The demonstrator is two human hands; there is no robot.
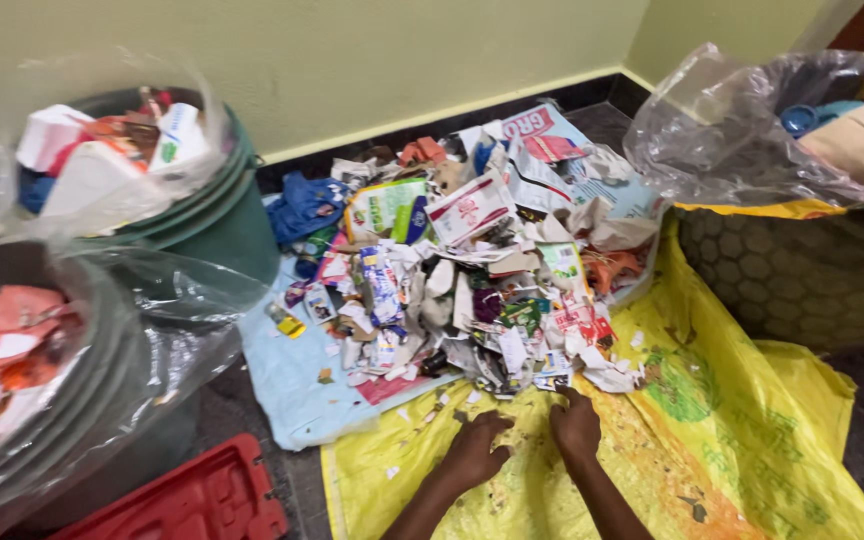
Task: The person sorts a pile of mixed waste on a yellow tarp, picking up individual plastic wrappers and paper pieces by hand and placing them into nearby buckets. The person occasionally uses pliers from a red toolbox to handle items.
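I am resting my left hand (474, 447) and right hand (576, 424), fingers curled and empty, on the yellow sack (752, 440) beside the scrap pile (472, 290), green bins (222, 215) crowding left.

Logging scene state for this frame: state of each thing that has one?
Left hand: empty, resting flat on the yellow sheet.
Right hand: fingers at the edge of the waste pile, grip unclear.
Green bin: bag-lined, full.
Near bin: bag-lined, partly filled.
Clear bag: open, crumpled.
Red tray: lying flat.
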